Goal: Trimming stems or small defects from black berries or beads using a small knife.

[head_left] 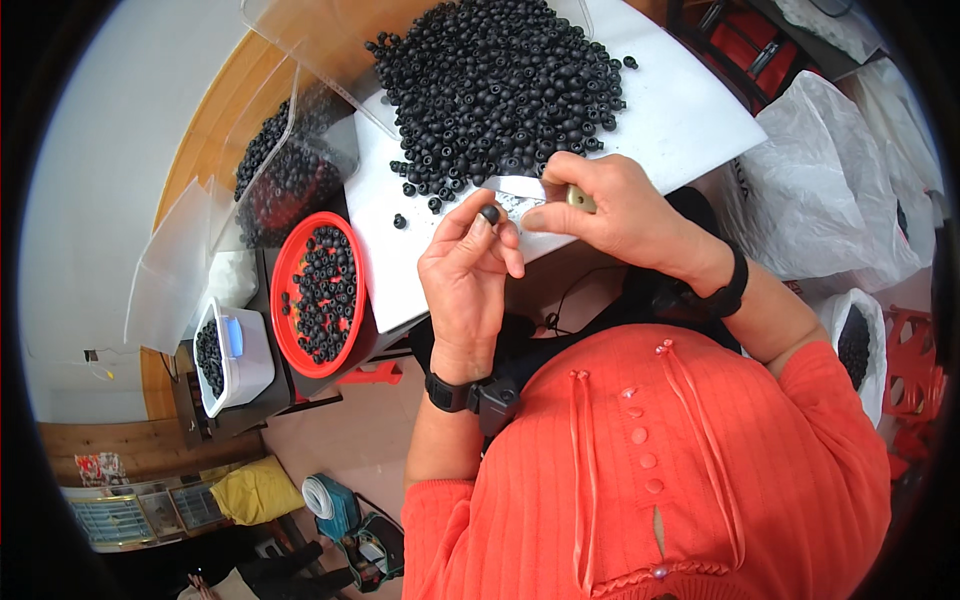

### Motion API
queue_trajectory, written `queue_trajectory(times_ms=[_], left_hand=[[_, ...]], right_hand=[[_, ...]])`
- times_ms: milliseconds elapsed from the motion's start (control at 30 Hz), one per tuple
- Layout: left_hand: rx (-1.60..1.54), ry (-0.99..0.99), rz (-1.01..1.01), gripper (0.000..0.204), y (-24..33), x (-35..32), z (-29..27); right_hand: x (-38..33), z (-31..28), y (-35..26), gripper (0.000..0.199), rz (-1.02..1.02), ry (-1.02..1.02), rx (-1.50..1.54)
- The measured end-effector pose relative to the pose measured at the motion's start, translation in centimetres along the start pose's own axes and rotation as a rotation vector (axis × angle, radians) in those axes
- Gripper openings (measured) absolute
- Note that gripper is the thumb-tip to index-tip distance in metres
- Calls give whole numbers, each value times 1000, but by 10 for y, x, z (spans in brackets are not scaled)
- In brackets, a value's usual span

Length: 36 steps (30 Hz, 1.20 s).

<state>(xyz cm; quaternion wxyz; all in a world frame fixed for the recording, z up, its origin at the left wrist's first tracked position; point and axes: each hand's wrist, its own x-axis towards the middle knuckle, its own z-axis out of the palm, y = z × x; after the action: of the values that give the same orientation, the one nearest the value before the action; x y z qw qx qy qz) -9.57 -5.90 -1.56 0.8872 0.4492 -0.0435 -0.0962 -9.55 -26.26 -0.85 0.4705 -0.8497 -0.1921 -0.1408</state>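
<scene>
my left hand [465,280] pinches one small black bead [490,214] between thumb and fingertips. my right hand [625,210] has its fingers curled round the handle of a short knife [518,187], the blade pointing toward my left fingertips, just beyond that bead. past my fingers a big pile of black beads [500,85] spreads over the white tabletop [690,105]. farther out, left of my left fingers, a red bowl [325,367] holds more beads, with a white tub [248,372] beyond it.

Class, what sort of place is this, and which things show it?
Probably a workshop or home workroom: a heap of small black pieces on a white tabletop, with more in a red basin and a white tub.
</scene>
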Motion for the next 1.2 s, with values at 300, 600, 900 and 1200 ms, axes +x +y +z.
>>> queue_trajectory(times_ms=[300,600,900,1200], left_hand=[[-18,-120,62,25,0,-6,7],[-135,-67,-16,26,15,-13,-9],[1047,398,432,18,138,-30,-65],[1861,35,708,28,79,23,-57]], right_hand=[[15,28,-29,20,200,-29,844],[3,61,-29,21,203,-30,941],[11,0,-9,24,214,52,590],[6,-5,6,22,-13,135,19]])
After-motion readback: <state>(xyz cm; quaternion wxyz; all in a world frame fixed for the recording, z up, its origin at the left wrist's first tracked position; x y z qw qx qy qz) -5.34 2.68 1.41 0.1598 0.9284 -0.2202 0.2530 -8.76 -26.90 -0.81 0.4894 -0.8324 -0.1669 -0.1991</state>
